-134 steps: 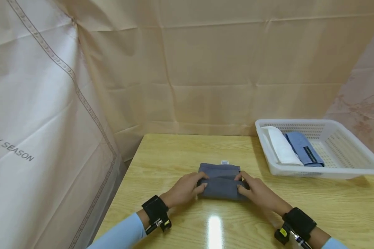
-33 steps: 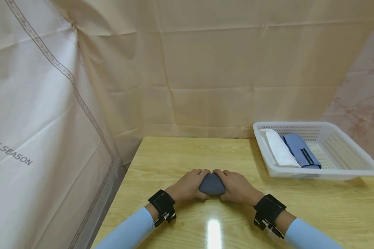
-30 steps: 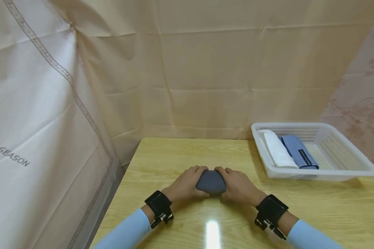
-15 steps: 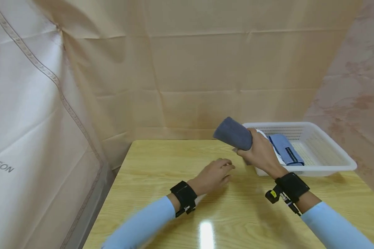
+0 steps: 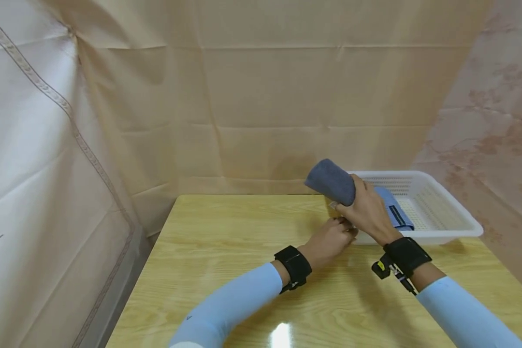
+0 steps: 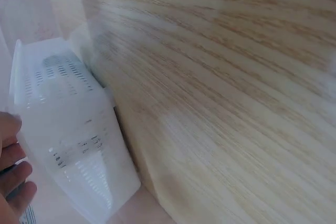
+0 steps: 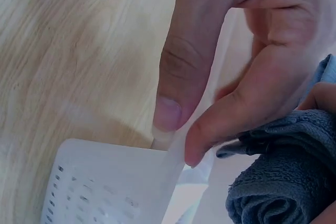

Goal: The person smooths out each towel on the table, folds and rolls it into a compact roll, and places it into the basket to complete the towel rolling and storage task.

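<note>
A rolled dark grey-blue towel (image 5: 330, 181) is held up by my right hand (image 5: 369, 210), over the near left end of the white plastic basket (image 5: 439, 234). In the right wrist view the spiral end of the towel (image 7: 283, 182) shows, with a loose fold beside it. Just below, my left hand (image 5: 330, 241) is at the basket's near left corner. Its thumb (image 7: 173, 87) and forefinger pinch the basket rim in the right wrist view. Left fingers (image 6: 18, 177) also show by the rim in the left wrist view. A small white tag (image 5: 333, 205) hangs from the towel.
A blue rolled cloth (image 5: 393, 208) with a black label lies inside the basket. The basket stands at the right of the wooden table (image 5: 226, 232). Beige sheeting (image 5: 261, 96) hangs behind, with pale sheets at both sides.
The grey-blue cloth went from folded flat to rolled, then rose to the basket in the right hand. The left hand let go of it and moved right to the rim.
</note>
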